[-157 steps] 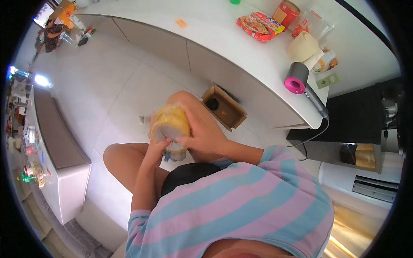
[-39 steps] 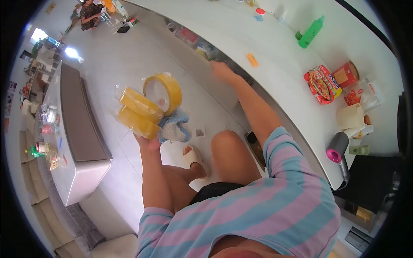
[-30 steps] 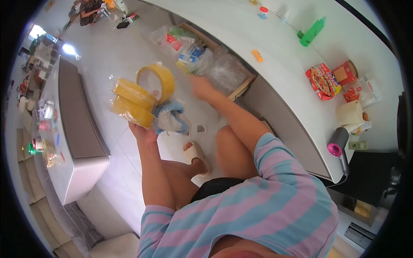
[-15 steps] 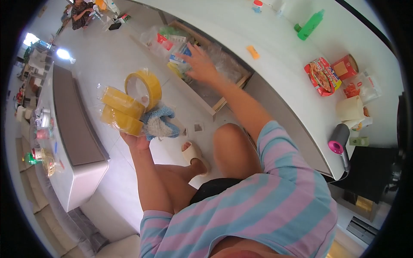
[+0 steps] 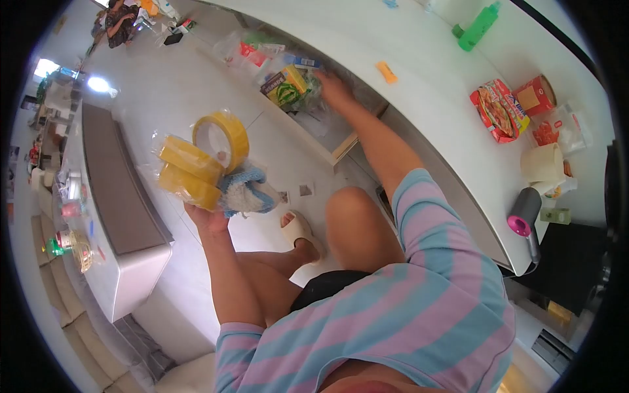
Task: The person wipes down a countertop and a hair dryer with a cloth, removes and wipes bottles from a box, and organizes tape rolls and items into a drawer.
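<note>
My left hand [image 5: 208, 219] is closed beneath several rolls of yellow packing tape [image 5: 191, 171] in clear wrap, holding them up over the floor. A fluffy blue-and-white cloth item [image 5: 247, 191] is bunched against the tape in the same hand. My right hand [image 5: 335, 92] reaches into the open drawer [image 5: 337, 149], among clear plastic bags [image 5: 314, 118]; its fingertips are partly hidden there. Just left of it, a yellow-and-black packet with a green picture [image 5: 285, 86] leans at the drawer's edge. A blue-and-white packet [image 5: 303, 62] lies behind.
Above the drawer runs a white counter [image 5: 426, 111] with a green bottle [image 5: 478, 27], a red food packet [image 5: 499, 111] and a hair dryer [image 5: 524, 213]. A long low cabinet [image 5: 141, 275] stands left. Another person [image 5: 121, 23] sits far off at upper left.
My right hand has moved down and right, deeper into the drawer. The yellow-and-black packet now shows plainly at the drawer's edge. My left hand still holds the tape and fluffy item.
</note>
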Demonstrator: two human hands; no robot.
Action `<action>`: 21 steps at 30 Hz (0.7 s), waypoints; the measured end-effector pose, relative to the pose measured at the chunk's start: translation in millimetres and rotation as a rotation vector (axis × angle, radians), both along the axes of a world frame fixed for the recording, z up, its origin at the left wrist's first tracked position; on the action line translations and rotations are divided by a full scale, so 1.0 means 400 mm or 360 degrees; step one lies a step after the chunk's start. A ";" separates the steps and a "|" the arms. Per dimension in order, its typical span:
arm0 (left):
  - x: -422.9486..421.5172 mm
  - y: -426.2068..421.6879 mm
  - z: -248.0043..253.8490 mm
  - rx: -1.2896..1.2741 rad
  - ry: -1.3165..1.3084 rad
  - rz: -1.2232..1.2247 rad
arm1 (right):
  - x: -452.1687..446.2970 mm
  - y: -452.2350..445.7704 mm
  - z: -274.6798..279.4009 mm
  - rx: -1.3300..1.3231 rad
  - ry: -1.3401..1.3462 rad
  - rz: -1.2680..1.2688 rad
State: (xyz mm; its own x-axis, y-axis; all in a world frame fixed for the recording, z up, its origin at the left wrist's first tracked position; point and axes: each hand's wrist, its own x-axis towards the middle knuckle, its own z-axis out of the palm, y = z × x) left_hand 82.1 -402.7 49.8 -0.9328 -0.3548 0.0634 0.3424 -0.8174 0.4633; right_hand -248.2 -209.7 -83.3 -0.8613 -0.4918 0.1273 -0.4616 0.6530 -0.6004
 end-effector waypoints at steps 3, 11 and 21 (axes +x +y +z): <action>-0.004 0.018 0.012 -0.0011 -0.0037 -0.0009 | -0.017 -0.007 -0.022 -0.0029 -0.0010 0.0039; -0.021 0.027 -0.010 -0.0058 -0.0175 -0.0007 | 0.110 0.067 0.032 -0.0385 0.0303 -0.0178; -0.037 0.078 0.005 -0.0355 -0.0037 -0.0233 | 0.309 0.075 0.092 -0.1361 -0.1524 0.0229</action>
State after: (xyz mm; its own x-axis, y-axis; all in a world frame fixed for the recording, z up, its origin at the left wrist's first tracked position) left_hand 67.2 -371.4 51.8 -0.9753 -0.1955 0.1027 0.2150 -0.7344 0.6437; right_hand -124.8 -179.6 -46.6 -0.7303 -0.6564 -0.1892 0.3486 -0.1199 -0.9296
